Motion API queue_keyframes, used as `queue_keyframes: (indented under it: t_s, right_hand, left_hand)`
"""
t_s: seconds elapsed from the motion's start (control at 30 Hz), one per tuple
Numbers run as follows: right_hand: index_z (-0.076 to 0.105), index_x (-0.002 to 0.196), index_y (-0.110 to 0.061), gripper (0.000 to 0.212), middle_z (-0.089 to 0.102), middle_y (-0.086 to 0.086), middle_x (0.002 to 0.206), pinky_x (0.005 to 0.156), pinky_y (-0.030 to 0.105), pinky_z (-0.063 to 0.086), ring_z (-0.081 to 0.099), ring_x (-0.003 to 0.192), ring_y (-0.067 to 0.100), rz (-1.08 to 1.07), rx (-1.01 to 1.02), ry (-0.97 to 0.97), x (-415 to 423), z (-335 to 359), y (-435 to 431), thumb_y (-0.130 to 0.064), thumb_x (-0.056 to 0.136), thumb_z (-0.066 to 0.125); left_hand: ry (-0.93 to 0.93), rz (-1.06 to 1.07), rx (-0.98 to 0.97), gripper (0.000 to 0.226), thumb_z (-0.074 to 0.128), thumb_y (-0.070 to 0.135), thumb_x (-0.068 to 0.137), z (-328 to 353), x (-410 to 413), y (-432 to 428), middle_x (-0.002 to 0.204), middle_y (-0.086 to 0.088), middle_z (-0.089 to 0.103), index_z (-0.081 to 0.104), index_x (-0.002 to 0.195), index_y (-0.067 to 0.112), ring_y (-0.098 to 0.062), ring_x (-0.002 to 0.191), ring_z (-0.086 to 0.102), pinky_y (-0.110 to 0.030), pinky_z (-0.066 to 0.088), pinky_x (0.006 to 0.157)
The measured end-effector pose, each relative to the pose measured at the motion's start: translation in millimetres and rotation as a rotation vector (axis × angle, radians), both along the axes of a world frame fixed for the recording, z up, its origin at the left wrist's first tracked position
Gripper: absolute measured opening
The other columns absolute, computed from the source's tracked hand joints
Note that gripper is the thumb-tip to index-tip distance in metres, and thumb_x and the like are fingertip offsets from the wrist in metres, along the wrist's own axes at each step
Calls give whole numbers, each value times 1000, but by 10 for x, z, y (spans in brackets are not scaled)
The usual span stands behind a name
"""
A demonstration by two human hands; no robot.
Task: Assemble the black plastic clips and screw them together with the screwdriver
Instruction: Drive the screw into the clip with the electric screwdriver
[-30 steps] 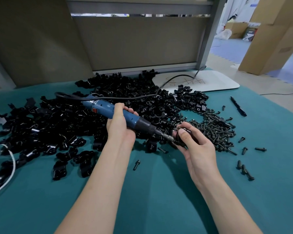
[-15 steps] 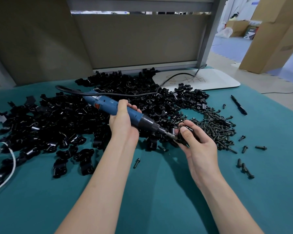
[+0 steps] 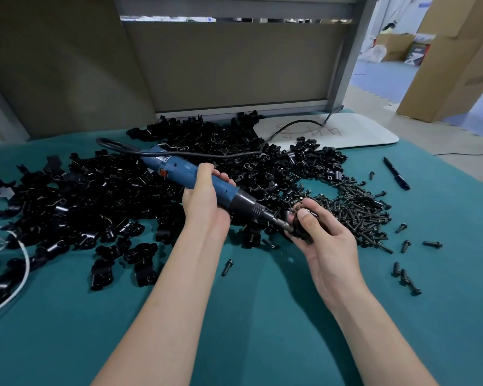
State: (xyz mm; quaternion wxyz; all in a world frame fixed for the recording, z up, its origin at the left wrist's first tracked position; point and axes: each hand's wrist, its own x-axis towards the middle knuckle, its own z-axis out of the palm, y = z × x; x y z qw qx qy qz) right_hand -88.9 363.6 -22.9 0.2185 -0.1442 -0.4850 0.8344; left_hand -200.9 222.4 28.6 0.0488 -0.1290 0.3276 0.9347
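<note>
My left hand grips a blue electric screwdriver around its barrel, the dark nose slanting down to the right. Its bit meets a black plastic clip that my right hand holds with curled fingers and thumb just above the green cloth. The clip is mostly hidden by my fingers. A large heap of black clips covers the table's left and middle. A pile of black screws lies just right of my right hand.
The screwdriver's black cord loops back over a white board at the far right. A black pen and loose screws lie right. A single screw sits between my arms. White cord trails at left.
Both hands and the screwdriver have shifted slightly right and up in view; the bit stays against the clip held in my right hand.
</note>
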Motion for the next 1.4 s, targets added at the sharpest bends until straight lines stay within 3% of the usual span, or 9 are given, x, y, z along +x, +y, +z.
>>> queue_keyframes:
  t_s: [0.23, 0.4, 0.57, 0.73, 0.87, 1.0, 1.23, 1.4]
  right_hand:
    - [82, 98, -15, 22, 76, 6, 94, 83, 34, 62, 75, 93, 22, 11, -53, 0, 16, 20, 3, -17, 77, 77]
    - [75, 109, -9, 25, 76, 8, 94, 85, 36, 63, 75, 92, 22, 7, -82, -12, 20, 31, -4, -9, 84, 73]
    - [74, 112, -9, 33, 77, 6, 92, 83, 33, 62, 74, 93, 21, 15, -56, 0, 22, 36, -3, -14, 79, 74]
    - [81, 106, -26, 33, 79, 0, 100, 101, 41, 57, 74, 107, 19, -2, 144, -33, 37, 41, 1, -30, 73, 80]
    - [76, 115, -43, 49, 73, -2, 124, 111, 46, 46, 63, 128, 18, -9, 309, -47, 65, 65, -14, -51, 67, 84]
    - [73, 113, -51, 31, 73, -22, 119, 111, 33, 40, 59, 123, -5, -10, 513, -46, 57, 79, -65, -44, 83, 78]
    - [73, 109, -50, 24, 74, -20, 115, 112, 39, 43, 61, 121, 1, 8, 596, -3, 74, 117, -153, -42, 87, 75]
    - [72, 105, -53, 28, 73, -26, 113, 102, 27, 41, 58, 118, -9, -12, 614, 8, 89, 146, -171, -54, 77, 73]
  left_hand:
    - [27, -9, -1, 17, 64, 4, 89, 14, 9, 8, 57, 1, 58, 51, 79, 10, -11, 49, 57, -27, 54, 56]
    - [23, -12, 6, 17, 63, 4, 90, 13, 10, 8, 57, 1, 58, 51, 79, 10, -10, 49, 57, -27, 54, 56]
    - [10, -16, 3, 17, 64, 4, 88, 10, 6, 8, 57, 1, 58, 51, 80, 10, -11, 50, 57, -28, 55, 57]
    - [-71, 18, 13, 17, 64, 3, 89, -25, 5, 2, 59, -1, 58, 52, 80, 9, -12, 50, 57, -28, 54, 57]
    - [-148, 57, -36, 18, 65, 3, 90, -21, 8, -8, 57, -2, 60, 52, 77, 8, -12, 48, 57, -26, 54, 52]
    - [-222, 98, -58, 12, 66, 7, 93, -3, -23, -98, 74, -5, 62, 54, 90, 6, -15, 62, 62, -26, 58, 57]
    - [-225, 129, -67, 14, 65, 8, 94, 46, -14, -183, 72, -3, 58, 54, 85, 7, -13, 57, 59, -24, 56, 53]
    - [-201, 156, -69, 13, 65, 7, 93, 86, -8, -183, 73, -4, 58, 54, 87, 6, -13, 54, 59, -24, 55, 51]
